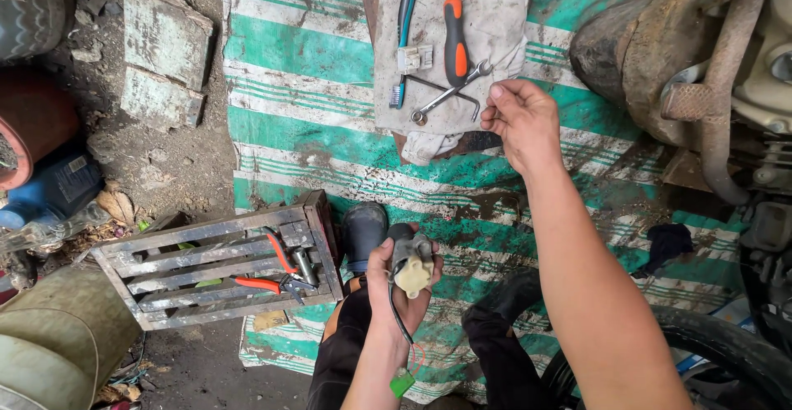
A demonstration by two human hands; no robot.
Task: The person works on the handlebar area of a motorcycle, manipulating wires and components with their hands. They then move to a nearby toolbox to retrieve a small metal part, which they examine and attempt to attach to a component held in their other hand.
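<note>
Nearest the camera, the left hand [402, 282] is closed around a small motor part [411, 263], gripping it upright in front of the person's knees, its cream-coloured cap facing the camera. A thin black wire [397, 315] hangs from the part down past the wrist and ends in a small green plug [402, 383]. The part sits over the striped green and white mat [305, 55], just beside a black boot [364, 233].

To the left of that hand, a grey metal crate [216, 266] rests at the mat's edge, with red-handled pliers [268, 285] lying across its slats.

Farther out, the right hand [518, 120] reaches forward and to the right of the left one. Its fingers are curled loosely, thumb and forefinger pinched close together; whether something small sits between them cannot be told. This hand is the nearer one to the tools: it hovers at the right edge of a dirty grey cloth [487, 14], just beside a wrench [450, 92] whose long axis runs diagonally, lower left to upper right, its upper end pointing toward the fingertips.

Beyond the wrench, an orange-handled screwdriver [454, 39] lies lengthwise away from the person, and a blue toothbrush [402, 47] lies parallel to its left. A rusty motorcycle exhaust [660, 55] stands at the far right.
</note>
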